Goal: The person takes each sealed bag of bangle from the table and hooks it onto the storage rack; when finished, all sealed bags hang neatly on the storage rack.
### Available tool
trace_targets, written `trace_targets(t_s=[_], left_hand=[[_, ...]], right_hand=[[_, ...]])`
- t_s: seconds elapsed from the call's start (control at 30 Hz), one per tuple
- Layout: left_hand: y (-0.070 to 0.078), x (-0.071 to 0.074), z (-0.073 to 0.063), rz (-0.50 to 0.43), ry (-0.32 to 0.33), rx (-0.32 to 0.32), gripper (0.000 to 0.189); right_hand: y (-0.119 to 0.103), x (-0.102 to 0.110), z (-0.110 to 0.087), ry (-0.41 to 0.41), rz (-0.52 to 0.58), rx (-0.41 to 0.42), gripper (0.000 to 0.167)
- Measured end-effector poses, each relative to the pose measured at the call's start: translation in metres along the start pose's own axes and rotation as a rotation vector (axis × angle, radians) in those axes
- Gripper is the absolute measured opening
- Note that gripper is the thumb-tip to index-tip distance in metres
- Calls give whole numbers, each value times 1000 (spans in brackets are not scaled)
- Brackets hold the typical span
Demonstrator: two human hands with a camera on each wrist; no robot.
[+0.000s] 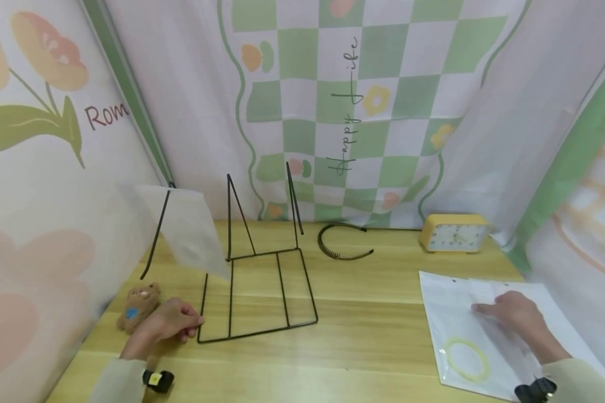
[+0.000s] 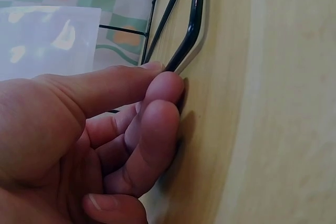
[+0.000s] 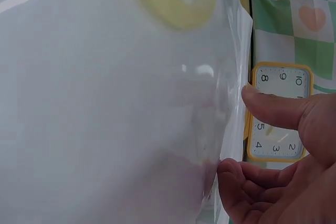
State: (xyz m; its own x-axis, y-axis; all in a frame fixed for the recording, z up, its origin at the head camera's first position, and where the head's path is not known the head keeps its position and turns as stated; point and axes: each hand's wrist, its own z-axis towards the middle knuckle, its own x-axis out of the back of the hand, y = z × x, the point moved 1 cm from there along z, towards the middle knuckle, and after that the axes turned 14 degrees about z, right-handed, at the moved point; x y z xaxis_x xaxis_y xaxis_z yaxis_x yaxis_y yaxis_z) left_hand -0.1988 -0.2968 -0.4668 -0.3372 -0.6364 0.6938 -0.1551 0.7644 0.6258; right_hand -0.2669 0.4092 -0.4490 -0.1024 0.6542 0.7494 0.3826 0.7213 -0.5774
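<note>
In the head view a black wire rack (image 1: 231, 299) stands on the wooden table, its base flat and thin uprights rising at the back. My left hand (image 1: 173, 320) pinches the near left part of its frame. Up close in the left wrist view, thumb and forefinger of the left hand (image 2: 126, 114) meet on the black wire (image 2: 189, 35). A white translucent sheet (image 1: 189, 226) hangs at the rack's left side. On the right, my right hand (image 1: 519, 316) touches a white plastic bag (image 1: 433, 313) holding a pale yellow ring (image 1: 451, 361). The right wrist view shows its thumb and fingers apart at the bag's edge.
A small brown teddy bear (image 1: 140, 305) sits just left of my left hand. Behind the rack's right side lies a black toothed headband (image 1: 327, 249). A yellow alarm clock (image 1: 455, 232) stands at the back right. Patterned curtains (image 1: 297, 101) enclose the table.
</note>
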Motion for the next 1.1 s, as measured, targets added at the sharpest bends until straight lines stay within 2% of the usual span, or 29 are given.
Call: trace_targets(t_s=[0.2, 0.37, 0.53, 0.63, 0.83, 0.97, 1.1], left_hand=[[1, -1, -1, -1, -3, 2, 17], [0, -1, 0, 4, 0, 1, 17], [0, 0, 1, 3, -5, -7, 17], [0, 0, 2, 5, -3, 3, 17], [1, 0, 1, 13, -1, 6, 16], [1, 1, 2, 14, 1, 16, 17], [0, 1, 2, 13, 0, 14, 17]], right_hand=[[-3, -9, 1, 4, -38, -23, 86], [0, -11, 3, 38, -39, 25, 72], [3, -9, 4, 99, -61, 20, 79], [4, -9, 4, 90, -60, -6, 85], [5, -8, 5, 62, -25, -9, 79], [7, -8, 7, 87, 2, -12, 82], [9, -6, 8, 114, 15, 13, 75]])
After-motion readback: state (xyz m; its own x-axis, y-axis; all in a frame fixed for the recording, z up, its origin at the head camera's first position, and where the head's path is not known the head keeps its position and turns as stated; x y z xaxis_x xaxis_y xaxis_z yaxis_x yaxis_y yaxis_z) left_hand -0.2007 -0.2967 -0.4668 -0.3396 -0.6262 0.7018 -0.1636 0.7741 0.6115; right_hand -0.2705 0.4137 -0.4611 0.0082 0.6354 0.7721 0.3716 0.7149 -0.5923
